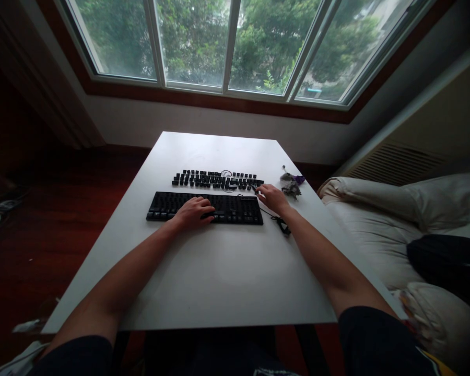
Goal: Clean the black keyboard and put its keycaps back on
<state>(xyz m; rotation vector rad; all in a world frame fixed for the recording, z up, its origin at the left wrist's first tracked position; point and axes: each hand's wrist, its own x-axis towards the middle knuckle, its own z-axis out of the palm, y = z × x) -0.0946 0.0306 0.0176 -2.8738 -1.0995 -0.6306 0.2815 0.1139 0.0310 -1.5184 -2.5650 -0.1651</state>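
A black keyboard (235, 215) lies on the white table, its long side toward me. My left hand (194, 212) rests over the middle of it, with fingers stretched out and a little apart against the keys. Beyond the keyboard, loose black keycaps (201, 180) are laid out in several rows. At the right end of those rows is my right hand (272, 197), its thumb and fingertips pinched at a small dark keycap (254, 188). A wire keycap puller or thin wire loop (227, 173) lies among the rows; its exact kind is unclear.
A grey, crumpled cloth-like bundle with a purple part (292, 185) sits near the table's (219, 277) right edge. A black cable (282, 226) lies bundled beside my right forearm. A pale sofa (360, 235) stands to the right, and a window (227, 47) is ahead.
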